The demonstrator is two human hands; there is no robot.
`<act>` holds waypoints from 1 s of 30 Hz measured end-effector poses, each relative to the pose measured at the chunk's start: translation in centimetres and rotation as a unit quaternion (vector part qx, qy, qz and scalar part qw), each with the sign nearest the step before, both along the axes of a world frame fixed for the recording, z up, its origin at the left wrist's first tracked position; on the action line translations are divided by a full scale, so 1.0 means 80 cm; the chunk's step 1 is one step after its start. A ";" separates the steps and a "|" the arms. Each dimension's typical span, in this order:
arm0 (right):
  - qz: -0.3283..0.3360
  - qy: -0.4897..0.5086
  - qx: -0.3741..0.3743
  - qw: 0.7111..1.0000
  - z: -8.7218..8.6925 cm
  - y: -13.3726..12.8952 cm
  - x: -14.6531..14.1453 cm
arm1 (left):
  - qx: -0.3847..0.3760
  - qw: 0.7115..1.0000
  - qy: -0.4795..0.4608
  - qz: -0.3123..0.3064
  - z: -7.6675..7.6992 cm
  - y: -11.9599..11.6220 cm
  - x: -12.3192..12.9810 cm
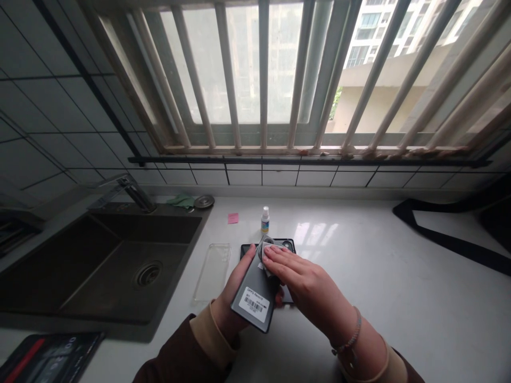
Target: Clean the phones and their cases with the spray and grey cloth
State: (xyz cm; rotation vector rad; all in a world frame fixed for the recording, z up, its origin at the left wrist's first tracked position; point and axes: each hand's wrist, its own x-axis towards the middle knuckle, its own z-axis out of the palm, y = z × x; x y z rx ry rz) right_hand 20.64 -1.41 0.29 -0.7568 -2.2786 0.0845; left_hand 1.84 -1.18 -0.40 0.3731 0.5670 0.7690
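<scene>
My left hand [231,298] is wrapped round a dark grey phone [243,287], back side up, with a white barcode label [255,304] near its lower end. My right hand [301,274] lies over the upper part of the phone's back, fingers together, pressing a small white cloth [271,246] near the camera rings. Its fingertips partly cover the cloth. Beneath the held phone, a dark flat device [290,244] rests on the counter, mostly hidden by my hands. Just behind stands a small white spray bottle [265,221] with a blue and yellow label.
A clear phone case [213,271] lies left of my hands, with a pink sticky note [233,218] behind it. The sink [187,266] and tap [136,191] are at left. A black strap [451,252] lies at right on the white counter [359,229].
</scene>
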 end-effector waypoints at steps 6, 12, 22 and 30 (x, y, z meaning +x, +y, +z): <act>-0.026 -0.002 -0.014 1.000 -0.004 0.002 0.001 | 0.001 0.999 0.005 -0.037 -0.005 -0.001 0.003; -0.125 0.008 -0.085 0.988 -0.012 0.006 0.005 | 0.001 0.996 -0.022 -0.083 -0.016 -0.003 0.001; -0.287 0.192 -0.247 0.905 -0.006 0.012 0.016 | -0.024 0.986 -0.100 -0.128 -0.002 -0.002 -0.007; -0.176 0.193 -0.197 0.945 -0.004 0.000 0.003 | -0.013 0.993 -0.064 -0.102 -0.007 -0.006 -0.001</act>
